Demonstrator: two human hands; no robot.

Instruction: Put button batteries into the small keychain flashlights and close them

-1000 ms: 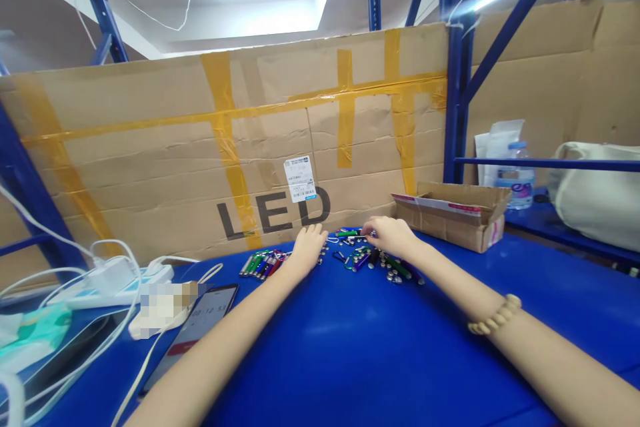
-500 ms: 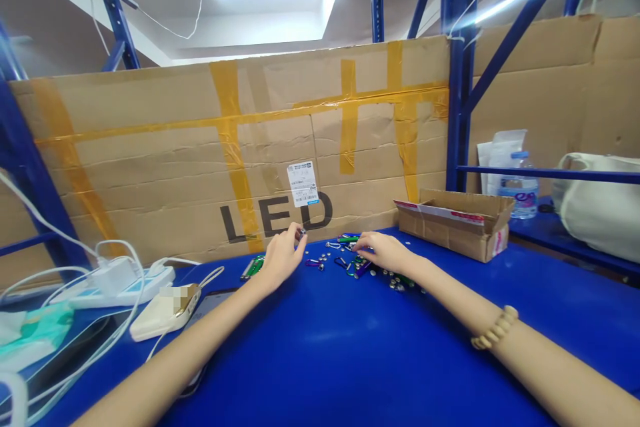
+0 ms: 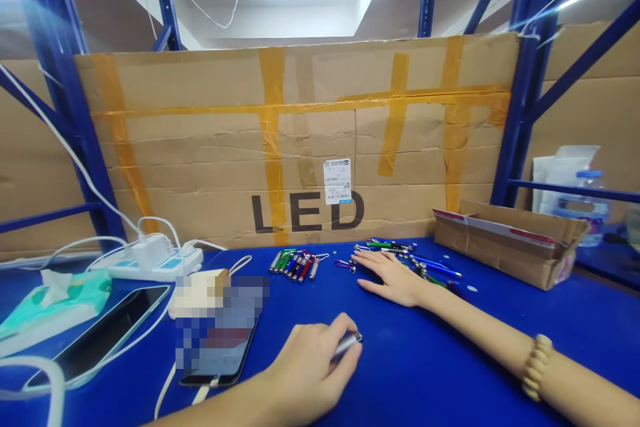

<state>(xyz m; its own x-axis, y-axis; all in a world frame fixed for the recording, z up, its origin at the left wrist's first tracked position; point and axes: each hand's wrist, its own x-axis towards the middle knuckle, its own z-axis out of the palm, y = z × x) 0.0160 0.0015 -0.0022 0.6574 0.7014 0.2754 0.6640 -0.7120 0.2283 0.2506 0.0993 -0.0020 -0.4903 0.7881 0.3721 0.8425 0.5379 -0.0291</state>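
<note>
My left hand [image 3: 317, 367] is closed around a small silver keychain flashlight [image 3: 346, 345], low over the front of the table; only its end shows past the thumb and fingers. Farther back, my right hand [image 3: 393, 278] lies with its fingers stretched out at the edge of a loose pile of coloured flashlights [image 3: 435, 268] and small parts, partly covering them. By its fingertips is a purple carabiner clip [image 3: 344, 264]. To the left of that, a row of flashlights [image 3: 295, 265] in green, blue, red and silver lies side by side.
An open cardboard box [image 3: 505, 247] stands at the back right. On the left lie a phone [image 3: 235, 327], a second phone [image 3: 107, 327], a white power bank [image 3: 195, 297], a power strip [image 3: 120, 268] with cables and a tissue pack [image 3: 65, 300]. A cardboard wall [image 3: 200, 167] closes the back.
My left hand has come back from the rear of the table toward me, and the silver flashlight now shows in it. My right hand's fingers have spread out flatter. The view has swung left.
</note>
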